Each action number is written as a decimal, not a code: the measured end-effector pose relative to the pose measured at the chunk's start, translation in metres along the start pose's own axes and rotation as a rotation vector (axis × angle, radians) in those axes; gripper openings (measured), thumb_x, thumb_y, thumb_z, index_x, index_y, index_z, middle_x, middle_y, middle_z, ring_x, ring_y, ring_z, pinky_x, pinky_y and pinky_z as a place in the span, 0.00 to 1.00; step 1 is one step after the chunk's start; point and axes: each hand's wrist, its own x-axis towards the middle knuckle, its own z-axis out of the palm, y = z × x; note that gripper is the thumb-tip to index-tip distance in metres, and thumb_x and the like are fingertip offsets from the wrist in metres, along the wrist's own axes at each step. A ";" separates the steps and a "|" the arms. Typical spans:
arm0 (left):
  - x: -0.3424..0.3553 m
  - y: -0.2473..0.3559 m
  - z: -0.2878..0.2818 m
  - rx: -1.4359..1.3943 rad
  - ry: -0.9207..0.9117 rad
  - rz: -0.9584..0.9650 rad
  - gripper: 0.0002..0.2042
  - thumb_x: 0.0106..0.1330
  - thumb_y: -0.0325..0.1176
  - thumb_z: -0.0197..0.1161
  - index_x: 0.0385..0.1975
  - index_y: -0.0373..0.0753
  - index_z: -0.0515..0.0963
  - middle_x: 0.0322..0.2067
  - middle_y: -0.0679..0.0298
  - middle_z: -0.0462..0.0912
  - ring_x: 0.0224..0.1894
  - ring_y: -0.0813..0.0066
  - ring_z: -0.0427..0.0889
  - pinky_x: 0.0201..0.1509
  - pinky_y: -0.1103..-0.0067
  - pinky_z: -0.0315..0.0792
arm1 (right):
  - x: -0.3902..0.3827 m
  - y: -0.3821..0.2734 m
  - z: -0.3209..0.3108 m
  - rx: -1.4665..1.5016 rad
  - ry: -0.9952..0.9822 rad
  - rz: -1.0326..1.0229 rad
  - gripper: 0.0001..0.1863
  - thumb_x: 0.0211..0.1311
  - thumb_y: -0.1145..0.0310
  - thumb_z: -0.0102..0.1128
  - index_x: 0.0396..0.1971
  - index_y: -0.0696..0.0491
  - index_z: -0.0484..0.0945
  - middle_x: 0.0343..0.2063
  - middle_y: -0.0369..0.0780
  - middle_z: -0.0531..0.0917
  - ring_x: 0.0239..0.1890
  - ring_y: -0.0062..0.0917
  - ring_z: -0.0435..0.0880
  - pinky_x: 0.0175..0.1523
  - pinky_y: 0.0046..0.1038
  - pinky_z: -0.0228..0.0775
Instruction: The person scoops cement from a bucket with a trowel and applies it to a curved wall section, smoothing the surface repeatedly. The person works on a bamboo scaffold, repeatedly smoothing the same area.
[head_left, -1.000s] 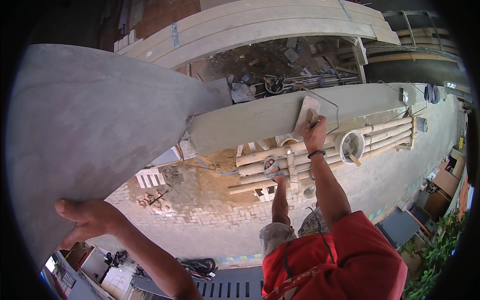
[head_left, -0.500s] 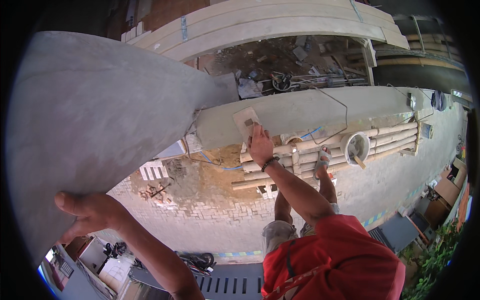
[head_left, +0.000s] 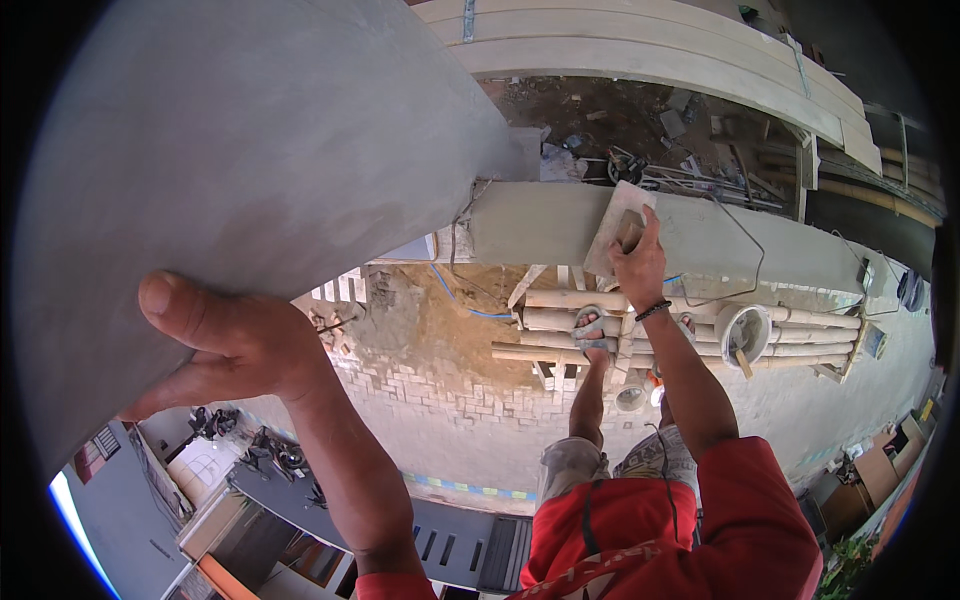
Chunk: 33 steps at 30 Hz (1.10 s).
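My right hand [head_left: 640, 268] grips the block handle of a flat, pale plastering float [head_left: 606, 245]. The float's face lies against the smooth grey plaster of a long narrow ledge [head_left: 540, 222], and it is tilted across the ledge's width. On the left, my left hand [head_left: 235, 345] clasps the edge of a broad grey plastered column [head_left: 270, 170]. Its thumb lies on the near face, and the other fingers reach round the edge, partly hidden. A dark beaded bracelet is on my right wrist.
My sandalled feet [head_left: 590, 325] stand on a bamboo pole scaffold [head_left: 560, 300] high above paving. A white bucket [head_left: 742, 335] with a wooden stick rests on the poles to the right. Bent wire rods [head_left: 762, 250] hang over the ledge. Rubble [head_left: 675, 125] lies beyond it.
My right hand has slid the float rightward along the ledge, away from the column. My left hand stays on the column edge. The view has shifted, and one foot has stepped leftward on the poles.
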 end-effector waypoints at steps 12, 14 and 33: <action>-0.002 -0.008 0.009 -0.002 -0.048 0.114 0.42 0.65 0.41 0.59 0.61 0.28 0.33 0.48 0.41 0.62 0.45 0.61 0.75 0.45 0.74 0.78 | -0.018 -0.086 0.154 -0.050 -0.256 -0.108 0.29 0.46 0.69 0.58 0.54 0.51 0.68 0.35 0.51 0.77 0.32 0.48 0.80 0.39 0.44 0.75; -0.004 -0.009 0.012 -0.011 -0.049 0.134 0.41 0.65 0.41 0.59 0.61 0.28 0.33 0.48 0.42 0.62 0.44 0.62 0.75 0.45 0.74 0.78 | -0.015 -0.085 0.159 -0.063 -0.230 -0.124 0.29 0.46 0.69 0.58 0.54 0.51 0.68 0.34 0.51 0.77 0.32 0.48 0.81 0.39 0.44 0.76; -0.002 -0.019 0.013 -0.038 -0.054 0.224 0.39 0.67 0.42 0.55 0.60 0.27 0.34 0.43 0.46 0.67 0.41 0.66 0.76 0.41 0.76 0.79 | -0.026 -0.084 0.163 -0.240 -0.383 -0.214 0.30 0.48 0.68 0.59 0.55 0.51 0.67 0.32 0.52 0.78 0.32 0.47 0.82 0.39 0.42 0.77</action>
